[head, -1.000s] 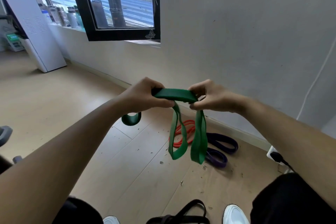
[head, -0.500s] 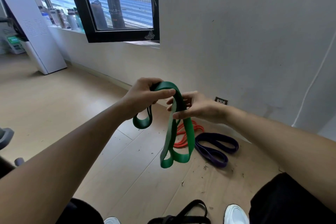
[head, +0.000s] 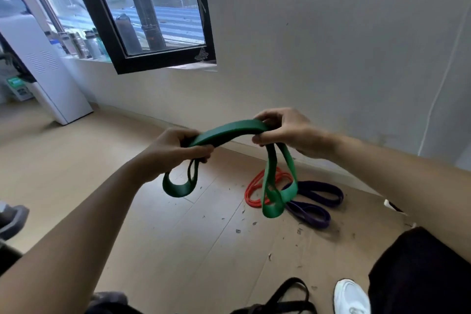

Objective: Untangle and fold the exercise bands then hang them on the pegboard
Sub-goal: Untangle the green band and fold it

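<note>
A green exercise band (head: 229, 131) arches between my two hands at chest height. My left hand (head: 173, 151) grips its left end, and a short loop hangs below that fist. My right hand (head: 285, 129) pinches the right end, from which two longer loops dangle toward the floor. On the wooden floor by the wall lie an orange band (head: 254, 190) and a purple band (head: 317, 202), partly overlapping. A black band (head: 288, 297) lies near my feet at the bottom edge. No pegboard is in view.
A grey wall (head: 331, 46) rises ahead, with a black-framed window (head: 153, 15) open at the upper left. A white appliance (head: 48, 71) stands at the far left. My white shoe (head: 350, 297) shows at the bottom right. Small debris dots the floor.
My hands have drawn apart, stretching the green band into an arch between them. Half a second ago they were close together with the band bunched. The view has tilted.
</note>
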Demonstrator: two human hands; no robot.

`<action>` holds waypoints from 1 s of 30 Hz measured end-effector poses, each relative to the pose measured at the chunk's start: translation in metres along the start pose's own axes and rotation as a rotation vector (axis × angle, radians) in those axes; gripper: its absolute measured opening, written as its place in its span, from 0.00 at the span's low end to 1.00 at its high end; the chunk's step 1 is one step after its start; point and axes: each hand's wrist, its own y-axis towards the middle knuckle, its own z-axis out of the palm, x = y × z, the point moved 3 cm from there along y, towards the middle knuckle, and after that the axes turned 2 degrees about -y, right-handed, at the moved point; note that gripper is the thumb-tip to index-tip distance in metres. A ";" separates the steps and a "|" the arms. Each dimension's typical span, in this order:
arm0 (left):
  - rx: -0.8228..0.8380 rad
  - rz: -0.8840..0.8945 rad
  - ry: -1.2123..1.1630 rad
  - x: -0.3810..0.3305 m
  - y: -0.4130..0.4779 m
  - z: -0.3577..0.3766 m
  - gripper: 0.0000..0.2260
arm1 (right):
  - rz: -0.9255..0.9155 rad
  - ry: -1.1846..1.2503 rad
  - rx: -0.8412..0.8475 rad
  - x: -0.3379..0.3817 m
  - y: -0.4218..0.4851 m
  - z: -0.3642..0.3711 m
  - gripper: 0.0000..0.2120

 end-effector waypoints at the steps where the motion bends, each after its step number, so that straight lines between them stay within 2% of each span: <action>1: 0.047 -0.030 0.021 0.004 0.001 0.003 0.14 | -0.018 -0.013 -0.017 0.003 -0.001 -0.002 0.17; 3: 0.123 -0.064 0.048 0.007 0.004 0.014 0.12 | -0.056 -0.057 -0.024 0.008 -0.002 -0.003 0.16; 5: 0.158 -0.045 0.019 0.000 0.008 0.031 0.15 | -0.069 -0.082 -0.009 0.012 -0.004 -0.001 0.16; 10: 0.116 0.050 -0.031 -0.026 0.022 0.059 0.22 | -0.130 -0.380 0.048 0.026 -0.006 0.006 0.17; 12: 0.112 0.056 -0.019 -0.029 0.025 0.062 0.23 | -0.083 -0.429 0.086 0.025 -0.005 0.002 0.21; 15: 0.104 0.076 -0.050 -0.031 0.027 0.060 0.20 | 0.059 -0.361 0.196 0.009 -0.008 -0.002 0.25; 18: 0.066 0.099 -0.112 -0.032 0.030 0.059 0.14 | 0.131 -0.364 0.287 -0.015 -0.013 0.001 0.21; 21: 0.029 0.111 -0.140 -0.032 0.029 0.055 0.08 | 0.138 -0.253 0.256 -0.025 -0.014 -0.001 0.17; 26: 0.006 0.084 -0.092 -0.029 0.023 0.045 0.12 | 0.180 -0.227 0.256 -0.025 -0.010 -0.008 0.20; 30: -0.011 0.065 -0.055 -0.025 0.019 0.038 0.08 | 0.216 -0.193 0.267 -0.024 -0.010 -0.017 0.14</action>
